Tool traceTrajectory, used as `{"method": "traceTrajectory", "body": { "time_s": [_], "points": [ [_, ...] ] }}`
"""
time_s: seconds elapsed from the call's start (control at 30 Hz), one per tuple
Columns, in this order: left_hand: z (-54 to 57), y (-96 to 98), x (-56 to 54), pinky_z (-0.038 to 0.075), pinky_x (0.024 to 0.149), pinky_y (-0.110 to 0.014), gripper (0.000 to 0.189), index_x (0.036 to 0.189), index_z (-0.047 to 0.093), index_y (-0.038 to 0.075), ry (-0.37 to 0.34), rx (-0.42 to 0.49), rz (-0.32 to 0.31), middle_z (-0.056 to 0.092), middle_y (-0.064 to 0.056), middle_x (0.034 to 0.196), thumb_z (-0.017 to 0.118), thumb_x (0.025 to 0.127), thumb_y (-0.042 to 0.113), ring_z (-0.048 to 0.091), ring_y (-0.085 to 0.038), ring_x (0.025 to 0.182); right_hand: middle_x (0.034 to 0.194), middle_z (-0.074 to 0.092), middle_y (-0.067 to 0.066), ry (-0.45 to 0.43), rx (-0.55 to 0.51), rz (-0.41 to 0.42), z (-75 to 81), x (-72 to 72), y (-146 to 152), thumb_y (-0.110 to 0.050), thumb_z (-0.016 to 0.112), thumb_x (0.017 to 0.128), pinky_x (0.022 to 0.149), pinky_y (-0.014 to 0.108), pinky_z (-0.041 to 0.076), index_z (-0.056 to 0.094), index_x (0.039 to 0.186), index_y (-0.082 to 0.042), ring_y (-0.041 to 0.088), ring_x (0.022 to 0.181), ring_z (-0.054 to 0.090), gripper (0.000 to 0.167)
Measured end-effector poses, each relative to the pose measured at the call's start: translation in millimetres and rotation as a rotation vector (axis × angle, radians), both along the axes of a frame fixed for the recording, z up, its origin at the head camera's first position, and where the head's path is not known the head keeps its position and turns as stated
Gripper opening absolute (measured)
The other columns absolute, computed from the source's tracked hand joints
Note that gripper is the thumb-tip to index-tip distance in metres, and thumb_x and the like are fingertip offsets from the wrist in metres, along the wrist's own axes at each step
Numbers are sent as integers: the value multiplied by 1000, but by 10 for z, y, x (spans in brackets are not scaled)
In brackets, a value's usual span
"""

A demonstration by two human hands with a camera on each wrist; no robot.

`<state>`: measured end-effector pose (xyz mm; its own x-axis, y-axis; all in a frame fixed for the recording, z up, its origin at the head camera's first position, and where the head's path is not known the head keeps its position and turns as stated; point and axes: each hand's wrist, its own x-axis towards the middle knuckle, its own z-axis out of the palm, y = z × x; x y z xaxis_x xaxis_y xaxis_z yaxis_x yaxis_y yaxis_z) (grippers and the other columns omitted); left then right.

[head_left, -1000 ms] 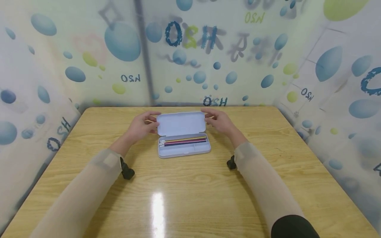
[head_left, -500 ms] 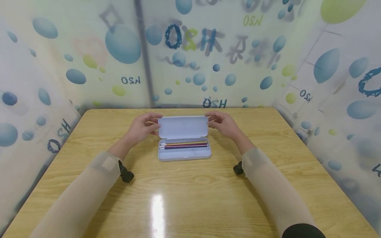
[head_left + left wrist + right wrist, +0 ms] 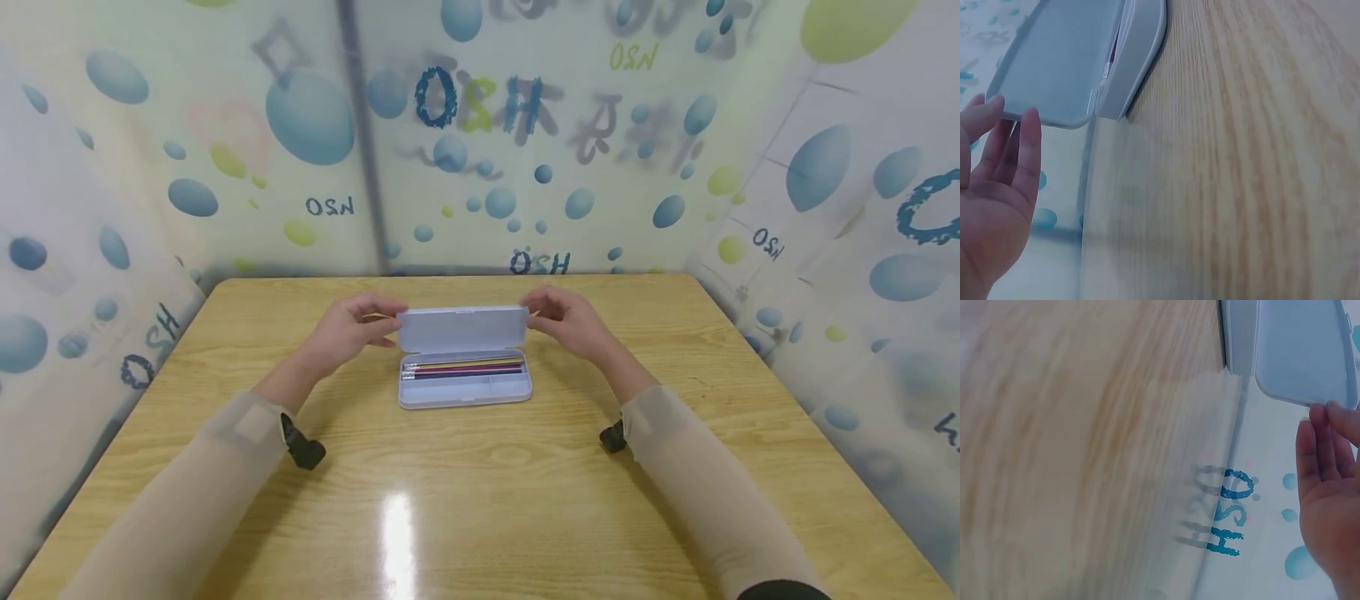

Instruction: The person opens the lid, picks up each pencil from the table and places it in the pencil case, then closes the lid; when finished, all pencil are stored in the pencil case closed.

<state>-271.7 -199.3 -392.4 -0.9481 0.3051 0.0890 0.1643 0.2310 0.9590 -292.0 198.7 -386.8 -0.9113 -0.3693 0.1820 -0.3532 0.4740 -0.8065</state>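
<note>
A pale blue-white pencil case (image 3: 465, 392) lies on the table with its lid (image 3: 463, 330) raised, tilted up at the back. Several pencils (image 3: 465, 367) in yellow, red and dark colours lie side by side in its long rear compartment. My left hand (image 3: 348, 331) pinches the lid's left end; the left wrist view has the thumb (image 3: 985, 119) at the lid's corner and fingers along its edge. At the opposite end, my right hand (image 3: 570, 323) pinches the lid between thumb and fingers, as the right wrist view also shows at the corner.
The wooden table (image 3: 480, 483) extends around the case, with its far edge just behind the hands. A patterned curtain-like wall (image 3: 465, 167) stands behind the table, with more at both sides. Small black devices (image 3: 303, 446) sit at the wrists.
The lid has tipped forward from leaning far back to more upright, with both hands moving along with it. The case's base stays on the table with the pencils inside.
</note>
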Motion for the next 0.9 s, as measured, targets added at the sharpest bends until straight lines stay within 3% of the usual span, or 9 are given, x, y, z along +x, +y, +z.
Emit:
{"method": "traceTrajectory", "body": {
  "time_s": [0.13,0.33,0.63,0.9],
  "points": [
    [13,-26,40,67,90,-35,32,134,72,-3,-28,-35,-27,70,-17,138,75,105,11,75,-13,109,128,74,14,-14,3,23,-5,56,33,-7,72,106,90,31,59,72,130,-9,27,104,72,23],
    [51,-49,141,64,99,-41,31,130,74,2,-71,-93,-87,75,-15,132,78,105,20,75,-23,113,127,75,9,-48,43,69,-11,149,85,-9,72,107,91,36,60,75,126,-13,26,106,72,20],
    [59,-65,215,55,107,-44,24,126,79,14,-52,-224,-185,77,-5,131,75,107,29,69,-24,120,130,76,7,-131,96,151,-45,252,181,-22,75,107,95,37,61,77,133,-17,21,113,73,27],
    [20,-82,195,47,118,-51,28,125,81,18,-64,-296,-216,75,-2,140,75,106,38,64,-26,136,149,68,1,-197,158,205,-41,280,236,-39,63,113,112,52,54,75,139,-27,24,130,65,31]
  ]
}}
